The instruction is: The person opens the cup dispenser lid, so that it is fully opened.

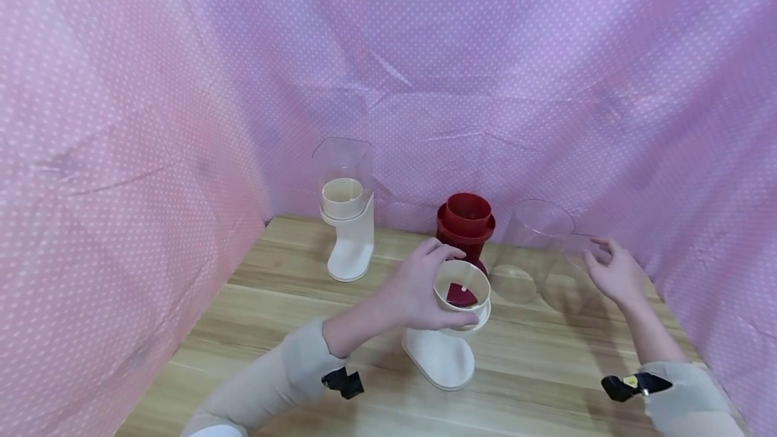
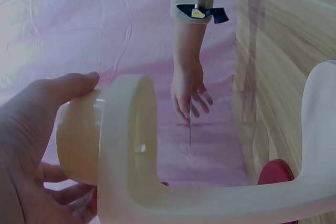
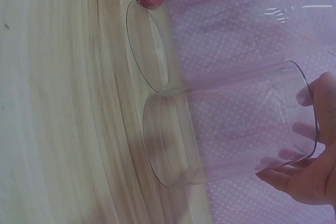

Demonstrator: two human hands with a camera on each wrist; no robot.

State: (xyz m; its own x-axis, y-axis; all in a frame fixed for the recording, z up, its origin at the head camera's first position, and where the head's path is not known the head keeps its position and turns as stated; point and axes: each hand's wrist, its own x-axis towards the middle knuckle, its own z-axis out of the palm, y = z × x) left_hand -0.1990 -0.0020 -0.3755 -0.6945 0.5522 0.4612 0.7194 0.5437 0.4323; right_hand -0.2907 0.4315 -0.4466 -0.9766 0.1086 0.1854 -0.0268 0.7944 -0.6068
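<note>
My left hand (image 1: 413,292) grips a cream cup-shaped ring (image 2: 79,142) by its sides, thumb and fingers on opposite sides. This cup sits in the upper ring of a white stand whose flat foot (image 1: 442,364) is low on the table, and a red patch shows inside it. Over at the right, my right hand (image 1: 616,274) holds a clear plastic cylinder (image 3: 241,135) by its upper rim, thumb on one side and fingers on the other. Beside it stands a second clear cylinder (image 3: 220,40), upright.
Behind the left hand stands a red holder with a red cup (image 1: 466,221). At the back left is another white stand (image 1: 352,248) with a cream cup and a clear cover (image 1: 342,154). Pink dotted cloth (image 1: 388,86) hangs around the wooden table (image 1: 273,315).
</note>
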